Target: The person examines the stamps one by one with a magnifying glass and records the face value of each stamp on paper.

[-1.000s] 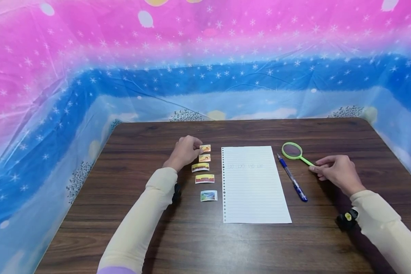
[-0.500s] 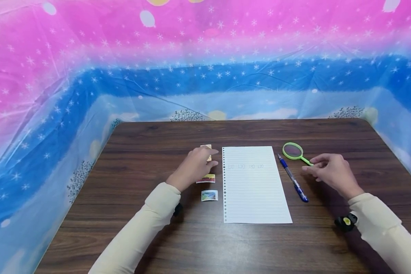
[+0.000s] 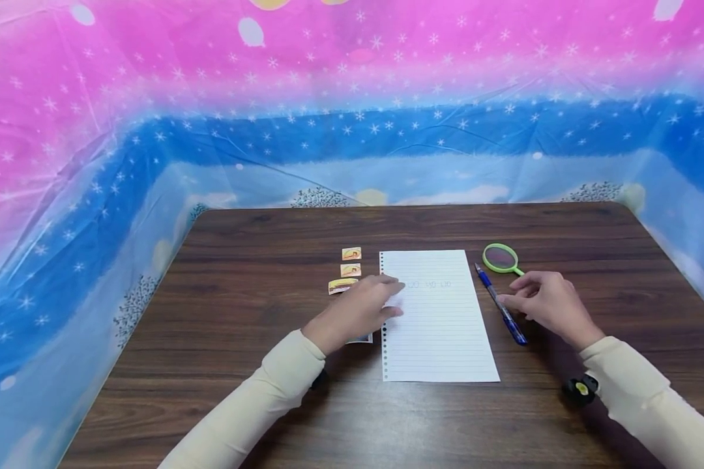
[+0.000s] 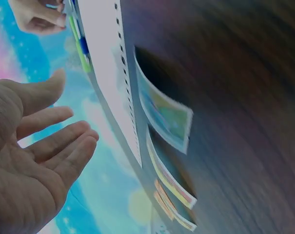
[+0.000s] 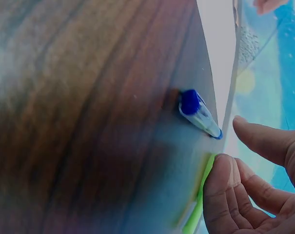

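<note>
My left hand (image 3: 358, 311) hovers over the left edge of the lined paper (image 3: 437, 345), its fingers spread and holding nothing. Beneath and beside it lie small stamps in a column: two orange ones (image 3: 351, 254), a yellow one (image 3: 341, 286) partly covered, and a blue-green landscape one (image 4: 167, 114) that curls up from the table in the left wrist view. My right hand (image 3: 554, 307) hangs beside the blue pen (image 3: 515, 332), thumb apart from the bent fingers, nothing pinched. Past its fingertips lies the green magnifying glass (image 3: 500, 258), whose handle (image 5: 201, 195) is partly hidden behind the fingers.
Everything lies on a dark wood-grain table (image 3: 223, 273). A pink and blue snowflake cloth (image 3: 352, 137) stands around its back and sides. Handwritten numbers (image 3: 431, 284) run across the paper's upper part.
My left hand has moved from the top stamp down and right, onto the paper's edge. My right hand has let go of the magnifying glass handle and shifted left toward the pen.
</note>
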Action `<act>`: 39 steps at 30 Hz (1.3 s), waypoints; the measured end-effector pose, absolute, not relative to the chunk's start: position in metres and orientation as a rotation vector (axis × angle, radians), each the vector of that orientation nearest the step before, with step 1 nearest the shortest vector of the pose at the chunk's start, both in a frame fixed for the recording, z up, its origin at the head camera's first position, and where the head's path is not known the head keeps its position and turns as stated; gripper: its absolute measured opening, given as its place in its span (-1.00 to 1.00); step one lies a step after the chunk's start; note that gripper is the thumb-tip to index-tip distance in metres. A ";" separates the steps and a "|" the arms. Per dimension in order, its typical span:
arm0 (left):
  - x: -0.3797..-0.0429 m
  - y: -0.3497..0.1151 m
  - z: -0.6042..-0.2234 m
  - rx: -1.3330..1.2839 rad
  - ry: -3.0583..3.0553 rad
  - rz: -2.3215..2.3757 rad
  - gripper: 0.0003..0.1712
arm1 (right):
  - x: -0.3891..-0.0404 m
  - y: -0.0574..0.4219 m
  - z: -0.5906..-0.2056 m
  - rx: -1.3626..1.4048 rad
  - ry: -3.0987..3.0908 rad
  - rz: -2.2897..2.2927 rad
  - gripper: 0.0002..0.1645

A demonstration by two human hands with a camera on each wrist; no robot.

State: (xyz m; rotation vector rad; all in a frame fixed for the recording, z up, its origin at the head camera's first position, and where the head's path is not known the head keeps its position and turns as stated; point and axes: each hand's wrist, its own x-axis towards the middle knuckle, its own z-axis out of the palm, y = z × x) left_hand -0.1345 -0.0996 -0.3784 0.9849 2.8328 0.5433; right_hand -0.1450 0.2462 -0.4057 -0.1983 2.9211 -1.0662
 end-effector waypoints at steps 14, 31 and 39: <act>-0.122 -0.077 -0.387 1.177 2.640 0.338 -0.33 | -0.148 0.237 -0.416 -0.230 2.984 -0.927 -0.58; -0.117 -0.061 -0.394 1.160 2.587 0.191 -0.31 | -0.152 0.239 -0.417 -0.165 3.001 -0.958 -0.77; -0.117 -0.061 -0.394 1.168 2.596 0.190 -0.30 | -0.152 0.243 -0.415 -0.113 2.950 -1.081 -0.72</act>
